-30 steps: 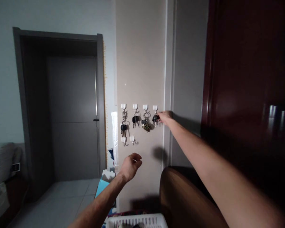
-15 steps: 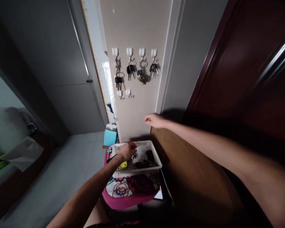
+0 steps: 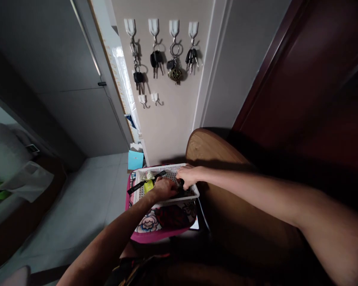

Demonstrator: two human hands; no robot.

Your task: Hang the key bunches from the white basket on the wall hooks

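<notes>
A white perforated plastic basket [image 3: 139, 194] sits on a pink-edged cushion or stool top with cartoon print [image 3: 149, 225]. My left hand [image 3: 164, 188] reaches into its middle, fingers curled down over dark items that I cannot make out. Beside it, my right hand [image 3: 189, 175] is at the right end of the basket, fingers bent round something small and dark. Left of my hands lie a yellow item [image 3: 148, 186] and a black strap with pale lettering [image 3: 136, 186], which crosses the basket's left rim.
On the wall, several sets of keys [image 3: 157, 59] hang from white hooks [image 3: 153, 27]. Two smaller hooks [image 3: 154, 97] are below. A wooden board [image 3: 210, 145] with a rounded edge stands right of the basket, a dark red door [image 3: 298, 99] beyond. Blue box [image 3: 135, 159] at left.
My right hand has come down from near the wall into the basket. My left hand has shifted slightly right within the basket. The view has moved closer to the hooks.
</notes>
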